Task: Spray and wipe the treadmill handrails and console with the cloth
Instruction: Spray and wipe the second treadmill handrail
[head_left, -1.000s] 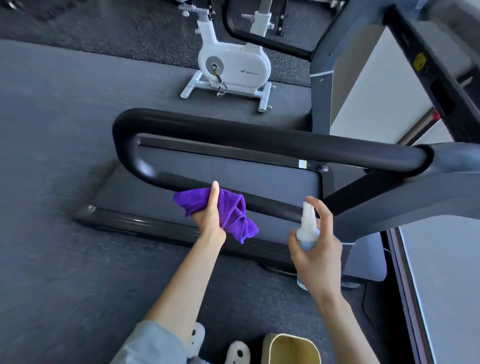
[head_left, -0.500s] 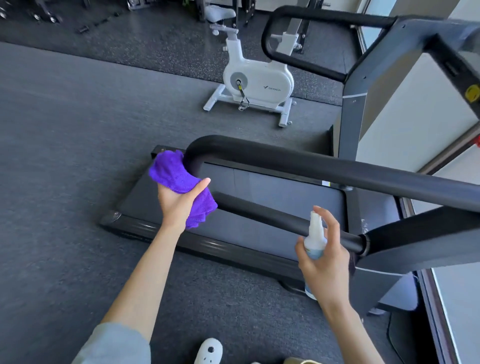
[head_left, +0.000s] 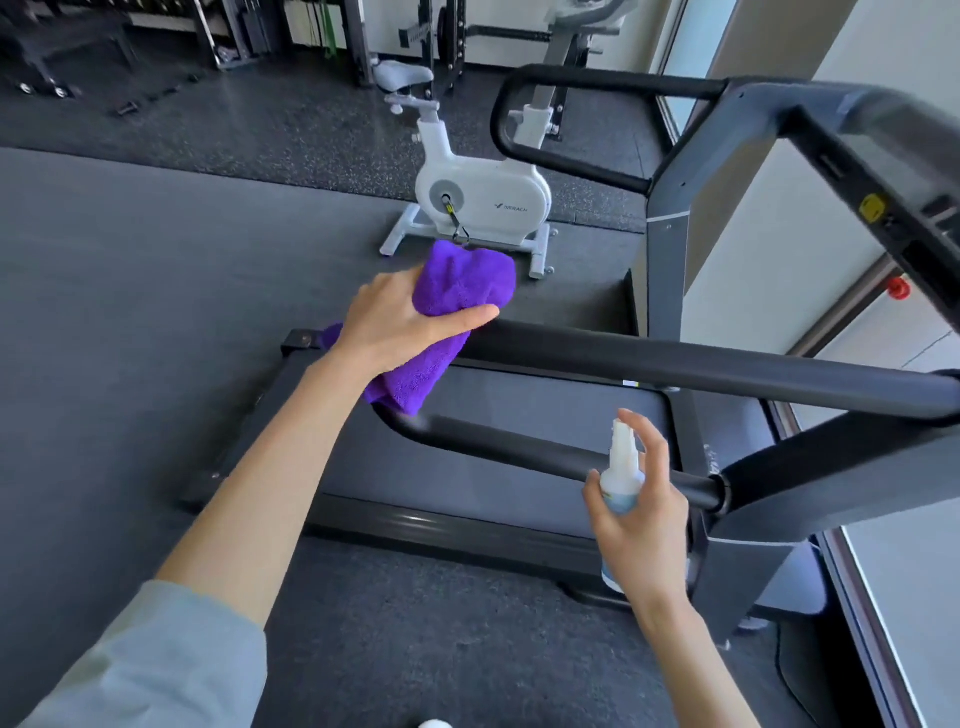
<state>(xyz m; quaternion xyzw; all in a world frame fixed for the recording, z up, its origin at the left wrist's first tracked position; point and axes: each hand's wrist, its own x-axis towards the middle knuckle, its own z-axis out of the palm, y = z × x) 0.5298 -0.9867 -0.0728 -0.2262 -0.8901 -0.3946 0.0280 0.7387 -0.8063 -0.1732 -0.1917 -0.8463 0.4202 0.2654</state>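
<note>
Two hands at work: both busy on the near side of one machine.
Floor (head_left: 130, 312): dark grey matting under all the equipment.
Treadmill (head_left: 519, 467): dark deck lying across the floor, its grey uprights and console frame rising at the right.
Exercise bike (head_left: 483, 197): white, standing on the floor beyond the treadmill, well apart from the hands.
Handrail (head_left: 701, 364): black padded loop on the near side; the upper bar runs right toward the console, the lower bar (head_left: 545, 457) returns beneath it.
Far handrail (head_left: 597, 85): a matching black loop on the other side.
Cloth (head_left: 457, 283): purple, bunched over the curved left end of the near handrail, with a fold hanging down toward the lower bar.
Left hand (head_left: 400, 322): its grip is wrapped over the cloth, thumb lying along the upper bar, pressing cloth to rail.
Right hand (head_left: 639, 525): its grip is closed around the bottle, forefinger raised behind the nozzle.
Spray bottle (head_left: 622, 473): small, white-topped, upright, just in front of the lower bar.
</note>
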